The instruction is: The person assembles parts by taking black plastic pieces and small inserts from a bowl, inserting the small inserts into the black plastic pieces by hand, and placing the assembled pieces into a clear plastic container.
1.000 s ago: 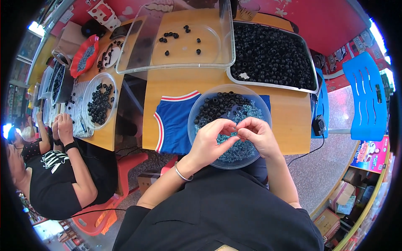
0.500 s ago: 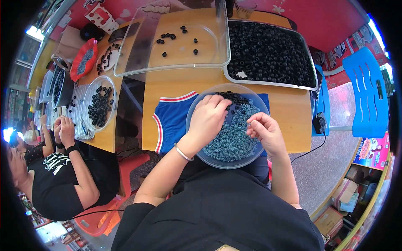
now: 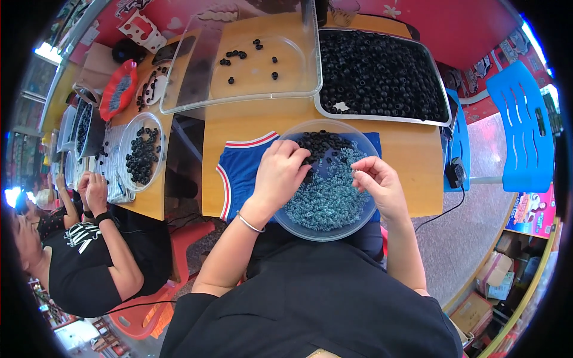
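A clear round bowl stands before me on a blue jersey, holding small black rings at its far side and blue-grey pieces nearer me. My left hand reaches into the bowl with its fingers curled down among the black rings. Over the bowl's right rim hovers my right hand, thumb and fingers pinched on something too small to make out.
A metal tray full of black rings lies at the back right, a clear tray with a few rings beside it. At the left table a person works near a bowl of rings. A blue chair stands right.
My hands, together over the bowl's middle a second ago, have parted. The left hand went to the black rings at the far side; the right hand drew back to the right rim.
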`<state>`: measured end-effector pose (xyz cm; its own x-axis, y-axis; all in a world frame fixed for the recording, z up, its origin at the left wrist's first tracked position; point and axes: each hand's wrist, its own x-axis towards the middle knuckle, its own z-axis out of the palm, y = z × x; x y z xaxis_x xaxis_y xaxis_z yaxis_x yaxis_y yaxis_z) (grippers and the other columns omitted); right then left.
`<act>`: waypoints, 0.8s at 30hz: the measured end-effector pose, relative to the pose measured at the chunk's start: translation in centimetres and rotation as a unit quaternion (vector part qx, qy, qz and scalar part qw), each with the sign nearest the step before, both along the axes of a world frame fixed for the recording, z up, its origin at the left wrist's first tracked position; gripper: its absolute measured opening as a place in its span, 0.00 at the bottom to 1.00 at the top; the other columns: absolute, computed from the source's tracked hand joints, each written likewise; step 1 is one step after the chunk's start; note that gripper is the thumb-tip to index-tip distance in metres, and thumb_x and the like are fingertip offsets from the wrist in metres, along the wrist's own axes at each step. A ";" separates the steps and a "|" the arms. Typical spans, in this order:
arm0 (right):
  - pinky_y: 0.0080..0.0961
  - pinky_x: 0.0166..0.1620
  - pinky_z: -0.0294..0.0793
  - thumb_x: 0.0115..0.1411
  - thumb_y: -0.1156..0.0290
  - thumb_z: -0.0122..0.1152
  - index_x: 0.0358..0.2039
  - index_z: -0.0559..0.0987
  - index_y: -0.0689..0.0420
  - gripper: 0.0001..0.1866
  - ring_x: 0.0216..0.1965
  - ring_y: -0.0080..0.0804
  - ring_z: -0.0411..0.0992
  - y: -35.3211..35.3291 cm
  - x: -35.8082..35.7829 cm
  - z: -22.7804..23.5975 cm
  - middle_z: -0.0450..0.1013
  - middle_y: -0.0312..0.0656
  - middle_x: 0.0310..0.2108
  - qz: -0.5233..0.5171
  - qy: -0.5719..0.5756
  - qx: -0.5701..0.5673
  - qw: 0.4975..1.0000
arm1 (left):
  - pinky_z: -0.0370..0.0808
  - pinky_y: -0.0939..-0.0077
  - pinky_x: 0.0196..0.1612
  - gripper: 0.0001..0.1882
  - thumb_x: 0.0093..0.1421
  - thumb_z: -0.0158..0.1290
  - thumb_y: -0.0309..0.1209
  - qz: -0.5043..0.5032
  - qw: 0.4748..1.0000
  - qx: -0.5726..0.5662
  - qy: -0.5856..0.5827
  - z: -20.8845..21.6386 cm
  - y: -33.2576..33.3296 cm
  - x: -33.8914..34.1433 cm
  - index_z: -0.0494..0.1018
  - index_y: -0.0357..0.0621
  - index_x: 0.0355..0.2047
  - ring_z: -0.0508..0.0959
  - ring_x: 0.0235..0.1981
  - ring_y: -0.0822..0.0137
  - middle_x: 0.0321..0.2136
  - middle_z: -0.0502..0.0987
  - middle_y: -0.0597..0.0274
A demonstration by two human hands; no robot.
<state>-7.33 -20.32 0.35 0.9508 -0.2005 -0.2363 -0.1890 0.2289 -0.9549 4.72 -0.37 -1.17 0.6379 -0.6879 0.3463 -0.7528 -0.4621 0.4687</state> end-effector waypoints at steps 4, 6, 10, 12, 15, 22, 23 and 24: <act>0.13 0.36 0.70 0.60 0.75 0.57 0.38 0.75 0.60 0.07 0.32 0.16 0.70 0.5 0.2 0.3 0.72 0.32 0.31 0.003 -0.002 -0.009 1.000 | 0.69 0.66 0.41 0.12 0.44 0.62 0.28 0.011 0.998 0.052 -0.045 -0.1 -0.9 -0.4 0.77 0.44 0.32 0.71 0.38 0.59 0.31 0.71 0.61; 0.13 0.36 0.70 0.59 0.76 0.57 0.38 0.75 0.60 0.07 0.32 0.15 0.70 0.6 0.1 0.2 0.72 0.32 0.31 0.003 -0.006 -0.006 1.000 | 0.69 0.66 0.41 0.12 0.44 0.62 0.28 0.020 0.997 0.066 -0.047 -0.1 -1.4 -0.6 0.77 0.44 0.31 0.71 0.38 0.59 0.31 0.71 0.61; 0.13 0.36 0.70 0.59 0.76 0.57 0.38 0.76 0.59 0.06 0.31 0.15 0.70 0.6 -0.1 0.2 0.72 0.32 0.31 -0.013 -0.011 -0.006 1.000 | 0.70 0.67 0.41 0.11 0.42 0.62 0.28 0.023 0.993 0.099 -0.066 -0.4 -2.0 -0.3 0.77 0.45 0.29 0.71 0.37 0.60 0.31 0.71 0.62; 0.13 0.36 0.70 0.59 0.76 0.58 0.37 0.76 0.59 0.06 0.31 0.15 0.70 0.4 -0.2 0.3 0.72 0.31 0.31 -0.019 -0.012 -0.014 1.000 | 0.70 0.67 0.41 0.11 0.42 0.62 0.28 0.019 0.992 0.102 -0.074 -0.2 -2.0 -0.2 0.77 0.45 0.28 0.71 0.37 0.61 0.31 0.71 0.63; 0.13 0.36 0.70 0.58 0.76 0.58 0.37 0.76 0.59 0.06 0.31 0.15 0.70 0.3 -0.3 0.4 0.73 0.31 0.30 -0.024 -0.016 -0.025 0.999 | 0.70 0.68 0.41 0.10 0.41 0.62 0.28 0.022 0.988 0.126 -0.085 -0.6 -1.9 -0.2 0.76 0.45 0.27 0.72 0.37 0.61 0.29 0.72 0.63; 0.13 0.37 0.70 0.58 0.77 0.58 0.37 0.76 0.60 0.06 0.32 0.15 0.70 0.4 -0.2 0.4 0.73 0.31 0.30 -0.023 -0.021 -0.024 0.999 | 0.75 0.73 0.36 0.07 0.48 0.60 0.22 0.014 0.997 -0.048 0.055 0.5 -1.3 -0.9 0.73 0.40 0.27 0.78 0.32 0.61 0.28 0.75 0.63; 0.13 0.37 0.70 0.58 0.77 0.58 0.37 0.76 0.60 0.06 0.32 0.15 0.70 0.5 -0.3 0.5 0.73 0.31 0.30 -0.023 -0.021 -0.025 0.999 | 0.75 0.73 0.36 0.07 0.48 0.60 0.22 0.014 0.997 -0.049 0.055 0.6 -1.2 -1.1 0.73 0.40 0.27 0.78 0.32 0.61 0.28 0.75 0.63; 0.13 0.37 0.70 0.58 0.77 0.58 0.37 0.76 0.60 0.06 0.32 0.15 0.70 0.6 -0.3 0.6 0.73 0.32 0.31 -0.021 -0.027 -0.028 0.999 | 0.76 0.75 0.36 0.05 0.52 0.58 0.21 0.009 0.938 -0.205 0.281 0.6 -1.2 -1.4 0.72 0.39 0.26 0.79 0.32 0.63 0.30 0.76 0.62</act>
